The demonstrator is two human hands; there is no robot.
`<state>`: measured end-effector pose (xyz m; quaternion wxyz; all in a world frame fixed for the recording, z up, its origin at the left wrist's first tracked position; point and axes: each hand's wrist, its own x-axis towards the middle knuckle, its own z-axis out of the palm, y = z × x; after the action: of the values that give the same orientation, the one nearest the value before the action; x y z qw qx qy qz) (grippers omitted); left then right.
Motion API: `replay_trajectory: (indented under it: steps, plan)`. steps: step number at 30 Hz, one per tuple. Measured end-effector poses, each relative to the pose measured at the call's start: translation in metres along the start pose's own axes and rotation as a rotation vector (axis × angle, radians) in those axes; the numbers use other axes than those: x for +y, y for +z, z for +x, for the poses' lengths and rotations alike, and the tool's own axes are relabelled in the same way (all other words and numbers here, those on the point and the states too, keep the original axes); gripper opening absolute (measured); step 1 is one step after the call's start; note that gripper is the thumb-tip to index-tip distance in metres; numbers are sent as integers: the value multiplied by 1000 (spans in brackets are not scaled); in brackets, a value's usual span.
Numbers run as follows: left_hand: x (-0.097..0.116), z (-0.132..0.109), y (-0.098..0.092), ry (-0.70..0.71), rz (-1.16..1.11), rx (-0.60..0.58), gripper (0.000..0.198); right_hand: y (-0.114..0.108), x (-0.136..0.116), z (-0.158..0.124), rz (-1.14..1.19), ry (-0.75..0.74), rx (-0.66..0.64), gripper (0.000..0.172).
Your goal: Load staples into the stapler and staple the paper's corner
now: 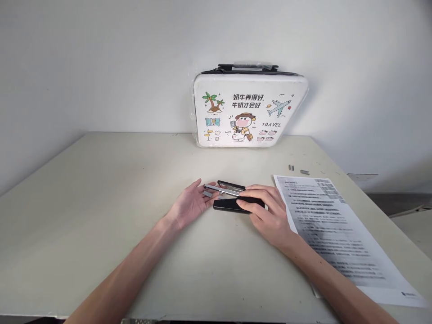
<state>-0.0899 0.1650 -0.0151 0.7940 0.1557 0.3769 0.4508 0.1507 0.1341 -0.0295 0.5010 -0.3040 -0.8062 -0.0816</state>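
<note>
A black stapler (229,203) lies opened on the table, its metal magazine rail (221,190) swung out toward the left. My right hand (266,211) rests on the stapler's black body, fingers curved over it and holding it down. My left hand (191,203) lies palm up beside the rail, fingers spread, their tips just under the rail's left end. A short strip of staples (207,194) sits at the left fingertips.
A printed paper sheet (340,234) lies to the right of the stapler. Small staple strips (304,171) sit on the table behind it. A white cartoon-printed case (249,108) leans against the back wall. The beige table (101,202) ends near my body.
</note>
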Motion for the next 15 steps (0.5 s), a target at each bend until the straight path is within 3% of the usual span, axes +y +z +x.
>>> replay_trajectory:
  steps: [4,7,11,15]
  plan:
    - [-2,0,1,164,115,0,25,1,5,-3,13,63,44,46]
    - [-6,-3,1,352,282,97,15,1,8,-5,14,123,71,48]
    - [-9,-11,3,459,651,213,31,2,12,-8,16,191,84,49]
    - [-13,-17,7,510,943,115,44,3,12,-7,14,206,95,48]
